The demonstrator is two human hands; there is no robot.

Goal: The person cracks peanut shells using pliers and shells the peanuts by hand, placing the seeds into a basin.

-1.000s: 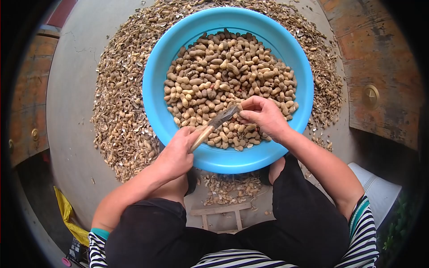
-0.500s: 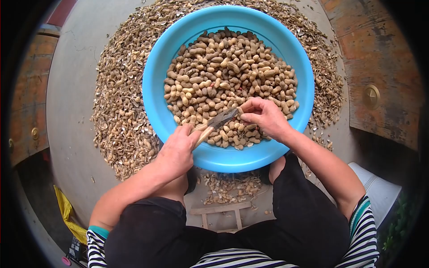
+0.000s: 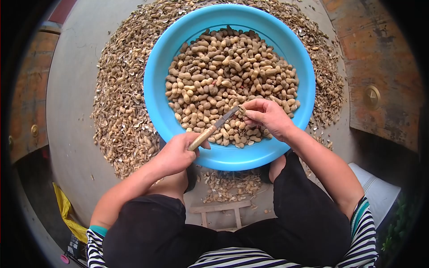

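My left hand (image 3: 178,152) is closed round the tan handles of a pair of pliers (image 3: 226,117), whose dark metal jaws point up and to the right. At the tip of the jaws, my right hand (image 3: 267,116) pinches a peanut (image 3: 242,110) between thumb and fingers. The peanut is partly hidden by the fingers and the jaws. Both hands are over the near part of a large blue basin (image 3: 155,89), which holds a heap of unshelled peanuts (image 3: 223,67).
Broken peanut shells (image 3: 123,102) lie spread on the floor round the basin. A low wooden frame (image 3: 221,207) is between my legs. Wooden panels (image 3: 380,58) stand at the sides. A white container (image 3: 377,190) is at right, a yellow bag (image 3: 67,214) at left.
The pliers' handles, spread apart before, now line up together. My left hand has turned and dropped slightly. My right hand stays almost in place with the peanut.
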